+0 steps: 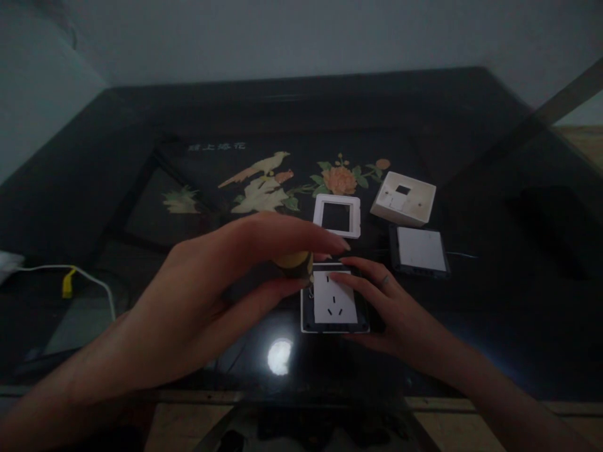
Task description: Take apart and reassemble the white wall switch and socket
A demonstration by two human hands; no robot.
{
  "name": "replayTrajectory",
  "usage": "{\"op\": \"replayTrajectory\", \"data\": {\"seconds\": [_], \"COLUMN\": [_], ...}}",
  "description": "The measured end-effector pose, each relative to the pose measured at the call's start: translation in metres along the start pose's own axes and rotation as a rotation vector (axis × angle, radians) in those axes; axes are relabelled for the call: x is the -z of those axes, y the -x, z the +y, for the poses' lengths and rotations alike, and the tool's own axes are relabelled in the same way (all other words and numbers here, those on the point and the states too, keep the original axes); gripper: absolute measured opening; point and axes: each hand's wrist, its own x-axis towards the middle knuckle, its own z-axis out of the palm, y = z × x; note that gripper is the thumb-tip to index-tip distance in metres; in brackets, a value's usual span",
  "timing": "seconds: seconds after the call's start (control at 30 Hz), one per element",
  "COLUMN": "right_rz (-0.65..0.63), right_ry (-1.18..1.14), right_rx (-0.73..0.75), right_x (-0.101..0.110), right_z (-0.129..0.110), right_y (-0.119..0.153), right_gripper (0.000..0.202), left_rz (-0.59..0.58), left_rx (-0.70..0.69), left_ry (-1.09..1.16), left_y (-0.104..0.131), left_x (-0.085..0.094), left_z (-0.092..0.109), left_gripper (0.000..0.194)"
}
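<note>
A white wall socket [334,307] with a dark frame rests in a white back box near the table's front. My left hand [226,276] is closed around a stubby yellow and black handle, which looks like a screwdriver [295,262]. Its thin metal shaft points down at the left edge of the socket; whether the tip sits in a screw is too small to tell. From the right, my right hand [381,301] grips the socket, with fingers on its face and top edge and the thumb at the lower side.
Behind the socket lies a white cover frame [355,216]. To the right are a white back box [409,198] and a second dark-framed white panel [421,250]. A white cable [92,274] with a yellow tag runs at the left of the glossy dark table [141,351].
</note>
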Motion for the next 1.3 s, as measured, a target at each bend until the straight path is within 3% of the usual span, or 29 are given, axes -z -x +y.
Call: {"op": "replayTrajectory", "data": {"seconds": [0.07,0.17,0.23,0.4,0.5,0.63,0.7,0.87,1.0,1.13,1.2,1.3], "right_rz": [0.002,0.002,-0.002,-0.001,0.001,-0.001,-0.002,0.003,0.007,-0.008,-0.006,0.0], "right_ry": [0.002,0.009,0.015,0.009,0.009,0.019,0.017,0.01,0.001,-0.006,-0.004,0.003], "right_rx": [0.013,0.024,0.019,0.016,0.015,0.006,0.012,0.017,0.016,0.0,-0.002,0.003], "right_x": [0.0,0.001,0.001,0.001,0.001,0.001,0.001,0.0,-0.001,0.0,0.0,0.0], "right_z": [0.0,-0.001,-0.001,-0.001,-0.001,0.0,0.0,0.001,0.001,0.0,0.0,0.001], "right_y": [0.0,0.0,0.0,-0.001,-0.002,-0.003,-0.002,0.0,0.0,0.0,0.0,0.001], "right_gripper": [0.08,0.08,0.081,0.082,0.081,0.082,0.082,0.083,0.08,0.081,0.081,0.081], "left_rz": [-0.019,0.098,0.153,-0.023,-0.061,0.15,0.168,-0.038,0.04,0.231,0.273,0.214], "left_rx": [-0.072,-0.162,-0.142,-0.01,-0.129,-0.281,-0.252,-0.126,-0.215,-0.26,-0.23,-0.061], "left_ry": [-0.044,-0.108,-0.129,-0.031,-0.021,-0.045,-0.073,-0.017,-0.114,-0.122,-0.076,0.055], "left_y": [-0.002,-0.003,-0.001,0.001,-0.001,-0.004,-0.004,-0.002,-0.002,-0.002,0.0,0.004], "left_x": [-0.001,-0.007,-0.009,-0.001,0.001,-0.007,-0.009,-0.005,-0.006,-0.011,-0.014,-0.015], "left_z": [0.0,-0.001,-0.001,0.002,0.002,-0.002,-0.004,-0.003,-0.005,-0.01,-0.008,0.001], "left_gripper": [0.025,0.02,0.022,0.03,0.026,0.025,0.024,0.044,0.032,0.03,0.028,0.036]}}
